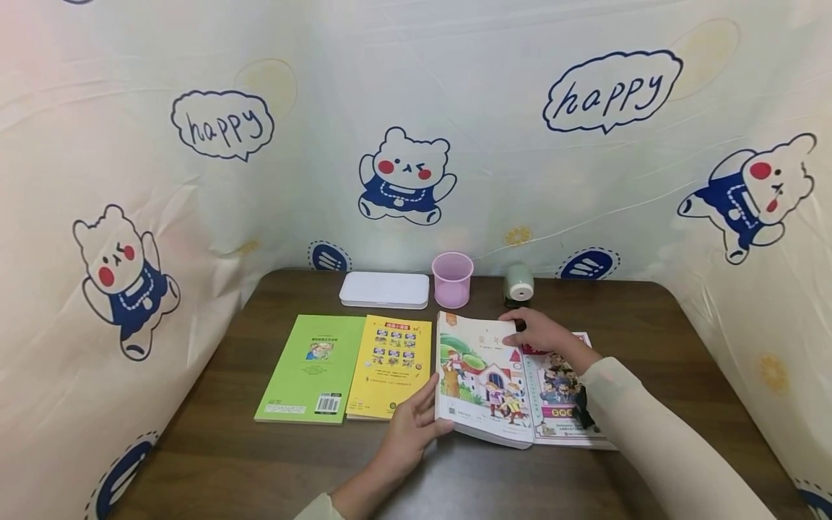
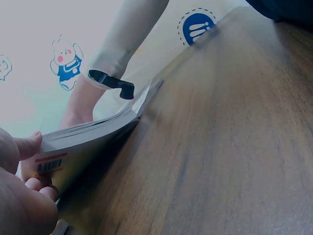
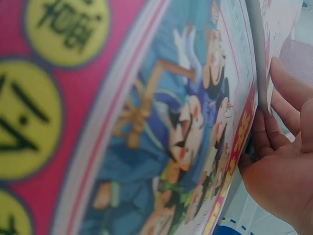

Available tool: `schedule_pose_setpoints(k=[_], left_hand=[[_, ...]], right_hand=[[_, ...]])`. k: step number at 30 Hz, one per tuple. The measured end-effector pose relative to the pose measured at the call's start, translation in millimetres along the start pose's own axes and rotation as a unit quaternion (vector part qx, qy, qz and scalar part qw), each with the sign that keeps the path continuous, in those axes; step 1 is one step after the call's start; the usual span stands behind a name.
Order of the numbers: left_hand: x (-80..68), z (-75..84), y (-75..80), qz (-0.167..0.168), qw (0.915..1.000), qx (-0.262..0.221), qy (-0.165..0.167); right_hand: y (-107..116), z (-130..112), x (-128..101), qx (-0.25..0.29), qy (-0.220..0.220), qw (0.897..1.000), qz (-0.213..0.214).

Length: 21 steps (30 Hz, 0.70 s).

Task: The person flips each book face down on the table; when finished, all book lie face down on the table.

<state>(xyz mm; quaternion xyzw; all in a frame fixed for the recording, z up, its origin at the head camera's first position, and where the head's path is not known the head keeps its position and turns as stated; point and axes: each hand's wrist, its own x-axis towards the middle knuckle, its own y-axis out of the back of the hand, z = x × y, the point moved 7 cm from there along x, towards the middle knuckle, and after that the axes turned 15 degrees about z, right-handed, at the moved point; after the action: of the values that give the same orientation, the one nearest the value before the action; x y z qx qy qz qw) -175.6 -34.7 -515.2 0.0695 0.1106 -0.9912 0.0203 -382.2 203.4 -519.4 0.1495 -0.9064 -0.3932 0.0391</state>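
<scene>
A thick white illustrated book (image 1: 484,379) is tilted, its left side raised off the table. My left hand (image 1: 408,433) pinches its lower left edge; the left wrist view shows the thumb on top and the fingers (image 2: 41,188) curled under, beside the barcode. At the book's upper right corner, my right hand (image 1: 539,334) grips the edge, thumb on one face and fingers on the other in the right wrist view. A comic-style book (image 1: 564,393) with cartoon figures lies to the right, partly hidden by the right forearm and the white book.
Left of the white book lie a yellow book (image 1: 390,361) and a green book (image 1: 315,361), side by side. Along the back of the brown table (image 1: 214,448) stand a white flat case (image 1: 385,289), a pink cup (image 1: 452,280) and a green pencil sharpener (image 1: 518,284). A printed curtain surrounds the table.
</scene>
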Motion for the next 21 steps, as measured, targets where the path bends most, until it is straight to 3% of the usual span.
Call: schedule_pose_setpoints(k=[15, 21], left_hand=[[-5.1, 11.2, 1.1, 0.012, 0.9996, 0.002, -0.026], [-9.9, 18.5, 0.4, 0.011, 0.9991, -0.007, -0.041]], right_hand=[[-9, -22, 3, -0.067, 0.055, 0.996, -0.012], [-17, -31, 3, -0.066, 0.057, 0.996, -0.01]])
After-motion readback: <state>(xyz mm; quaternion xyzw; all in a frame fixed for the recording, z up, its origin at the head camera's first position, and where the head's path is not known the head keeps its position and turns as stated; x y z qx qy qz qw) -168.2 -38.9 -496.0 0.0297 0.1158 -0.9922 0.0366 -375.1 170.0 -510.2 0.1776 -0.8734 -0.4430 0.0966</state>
